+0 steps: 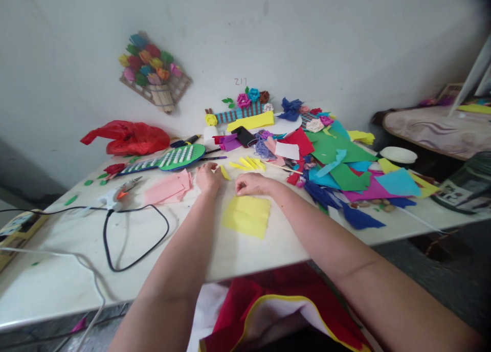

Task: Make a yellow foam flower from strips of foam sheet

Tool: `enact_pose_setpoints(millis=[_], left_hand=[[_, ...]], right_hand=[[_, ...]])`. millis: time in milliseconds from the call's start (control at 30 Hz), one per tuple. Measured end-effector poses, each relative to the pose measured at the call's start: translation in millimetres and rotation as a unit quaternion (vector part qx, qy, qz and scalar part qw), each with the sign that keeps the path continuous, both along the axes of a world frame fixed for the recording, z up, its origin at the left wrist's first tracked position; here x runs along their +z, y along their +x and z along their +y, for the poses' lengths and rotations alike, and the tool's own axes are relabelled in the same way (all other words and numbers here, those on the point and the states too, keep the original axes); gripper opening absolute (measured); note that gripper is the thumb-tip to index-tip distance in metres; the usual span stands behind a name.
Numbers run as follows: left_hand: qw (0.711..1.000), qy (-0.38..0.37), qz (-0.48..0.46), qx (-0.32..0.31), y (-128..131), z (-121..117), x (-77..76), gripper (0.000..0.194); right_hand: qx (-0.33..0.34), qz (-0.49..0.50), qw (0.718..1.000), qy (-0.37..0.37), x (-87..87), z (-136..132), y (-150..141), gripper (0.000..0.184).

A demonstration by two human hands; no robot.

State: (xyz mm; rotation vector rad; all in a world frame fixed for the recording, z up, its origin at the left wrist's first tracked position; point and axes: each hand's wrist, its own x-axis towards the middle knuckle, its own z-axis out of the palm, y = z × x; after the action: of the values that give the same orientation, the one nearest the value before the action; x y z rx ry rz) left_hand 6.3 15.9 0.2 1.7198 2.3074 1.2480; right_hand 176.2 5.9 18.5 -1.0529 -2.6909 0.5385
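My left hand [208, 178] rests on the table with its fingers curled, beside a pile of pink paper pieces [169, 187]. A small folded yellow paper strip [225, 173] shows at its thumb side and seems pinched there. My right hand [252, 183] is closed, thumb and fingertips pressed together just above the top edge of a yellow paper square [247, 217]. What those fingertips hold, if anything, is hidden. Beyond both hands lie several folded yellow paper strips [247, 163].
A glue gun [117, 194] with a looped black cord lies at left, near a green-and-blue decorated board [169, 160] and a red plastic bag [134, 138]. Coloured paper sheets [333, 152] heap at right, near a glass jar [468, 183]. Paper flowers [148, 65] hang on the wall.
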Motion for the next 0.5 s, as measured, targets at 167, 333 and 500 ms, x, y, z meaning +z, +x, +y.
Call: enact_pose_setpoints(millis=[167,333,500], left_hand=[[0.999,0.014,-0.03,-0.029,1.8,-1.5,2.2,0.017],[0.962,0.02,-0.205,-0.178,3.7,-2.9,1.1,0.027],[0.859,-0.109,-0.382,-0.322,5.6,-13.3,6.8,0.049]], right_hand=[[-0.002,0.004,1.0,-0.015,-3.5,3.1,0.0,0.009],[-0.043,0.037,0.998,-0.019,-7.4,5.9,-1.0,0.01],[-0.103,0.137,0.985,-0.004,-11.7,13.5,1.6,0.011]])
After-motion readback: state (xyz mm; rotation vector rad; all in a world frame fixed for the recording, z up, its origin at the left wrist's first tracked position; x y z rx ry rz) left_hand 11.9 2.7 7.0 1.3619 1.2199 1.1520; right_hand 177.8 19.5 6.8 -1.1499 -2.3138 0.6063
